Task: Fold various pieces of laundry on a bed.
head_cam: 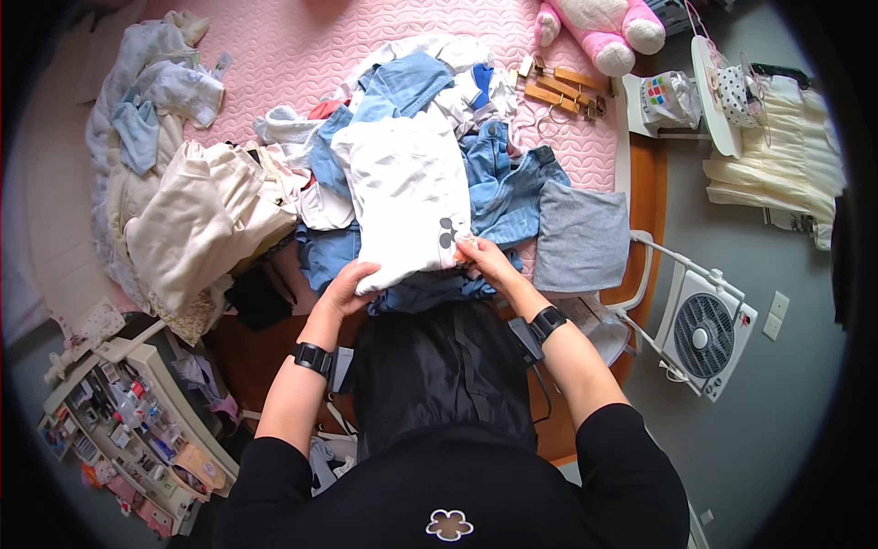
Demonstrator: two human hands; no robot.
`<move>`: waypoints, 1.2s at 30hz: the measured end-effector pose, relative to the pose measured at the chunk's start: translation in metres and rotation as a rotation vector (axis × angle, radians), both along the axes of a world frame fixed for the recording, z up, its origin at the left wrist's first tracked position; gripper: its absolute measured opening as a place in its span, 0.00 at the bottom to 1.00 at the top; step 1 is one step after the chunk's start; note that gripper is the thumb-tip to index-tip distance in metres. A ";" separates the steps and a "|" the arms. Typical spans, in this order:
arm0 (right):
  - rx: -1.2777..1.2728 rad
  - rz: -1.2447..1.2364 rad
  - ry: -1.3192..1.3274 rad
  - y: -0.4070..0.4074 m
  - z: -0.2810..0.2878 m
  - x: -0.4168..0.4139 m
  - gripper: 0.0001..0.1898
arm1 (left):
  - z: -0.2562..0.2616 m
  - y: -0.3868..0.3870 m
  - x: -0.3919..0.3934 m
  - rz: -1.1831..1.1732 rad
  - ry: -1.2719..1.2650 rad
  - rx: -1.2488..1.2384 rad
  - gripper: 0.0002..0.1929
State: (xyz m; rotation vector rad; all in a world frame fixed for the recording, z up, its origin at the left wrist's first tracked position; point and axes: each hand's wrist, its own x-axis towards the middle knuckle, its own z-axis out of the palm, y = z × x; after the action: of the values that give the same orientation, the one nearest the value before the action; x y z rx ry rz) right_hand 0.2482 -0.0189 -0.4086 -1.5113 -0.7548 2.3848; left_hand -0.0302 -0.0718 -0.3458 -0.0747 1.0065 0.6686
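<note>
A white garment with a dark cartoon print [408,192], folded into a rough rectangle, lies before me on a heap of clothes. My left hand [350,285] grips its near left corner. At the near right corner, beside the print, the fingers of my right hand [488,262] pinch the cloth. Blue denim clothing [511,185] lies under and to the right of it, and a light blue denim piece [405,82] is beyond. Right of the denim is a folded grey cloth [582,237]. Cream garments [199,219] are piled on the left.
A pink quilted bed cover [274,62] lies under the clothes. Wooden clip hangers [559,92] and a pink-and-white plush toy [603,31] are at the back right. A box fan [701,336] stands right, a loaded shelf cart [130,439] lower left. More clothes [168,89] lie back left.
</note>
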 end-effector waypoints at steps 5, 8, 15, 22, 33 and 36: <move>0.109 -0.382 0.045 0.008 0.046 -0.013 0.11 | 0.025 0.007 -0.013 0.004 0.284 0.093 0.13; 0.281 -0.312 -0.039 -0.004 0.065 -0.016 0.09 | 0.025 0.003 -0.013 0.020 0.333 0.075 0.13; -0.012 -0.518 -0.061 -0.001 0.076 -0.025 0.14 | 0.058 0.013 -0.002 0.180 0.334 0.198 0.29; -0.260 -0.429 0.483 0.038 0.129 -0.029 0.21 | 0.138 0.052 -0.015 0.210 0.183 0.374 0.31; -0.291 -0.522 0.764 -0.051 0.218 0.033 0.27 | 0.209 0.100 0.049 -0.059 -0.186 0.333 0.32; -0.225 -0.754 0.758 -0.068 0.206 0.071 0.24 | 0.177 0.123 0.105 -0.138 -0.171 0.206 0.25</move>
State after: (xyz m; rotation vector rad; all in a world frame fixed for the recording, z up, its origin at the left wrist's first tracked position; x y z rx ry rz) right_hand 0.3188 -0.0874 -0.2029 -0.6271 0.2281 2.1702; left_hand 0.0746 0.0514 -0.1689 0.1158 0.7670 0.6254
